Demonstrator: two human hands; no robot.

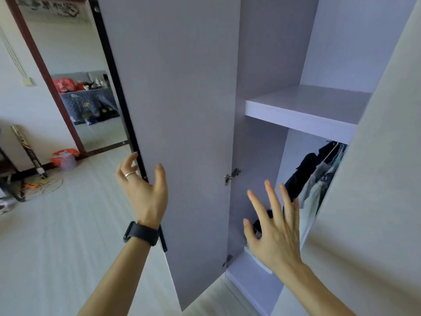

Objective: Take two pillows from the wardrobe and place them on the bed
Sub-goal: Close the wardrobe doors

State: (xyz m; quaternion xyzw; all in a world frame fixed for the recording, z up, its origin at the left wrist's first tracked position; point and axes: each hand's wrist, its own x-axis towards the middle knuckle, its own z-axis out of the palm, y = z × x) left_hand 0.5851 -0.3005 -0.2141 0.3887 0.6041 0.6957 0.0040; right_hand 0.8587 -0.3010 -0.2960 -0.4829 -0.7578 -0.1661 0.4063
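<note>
The grey wardrobe stands in front of me with its left door [182, 110] swung open. My left hand [143, 190] is at the door's black outer edge, fingers spread, holding nothing; it wears a ring and a dark wristband. My right hand [275, 229] is open with fingers apart in front of the wardrobe's opening. Inside, a bare shelf [303, 110] sits above hanging clothes [319, 176]. A pale blue fabric item [255, 254] lies on the wardrobe floor, mostly hidden behind my right hand. No pillow is clearly visible, and the bed is out of view.
The wardrobe's right door [376, 201] fills the right side. A tall mirror [75, 83] leans on the left wall. A small basket [65, 159], a stick and cables lie on the pale floor [68, 236] at the left.
</note>
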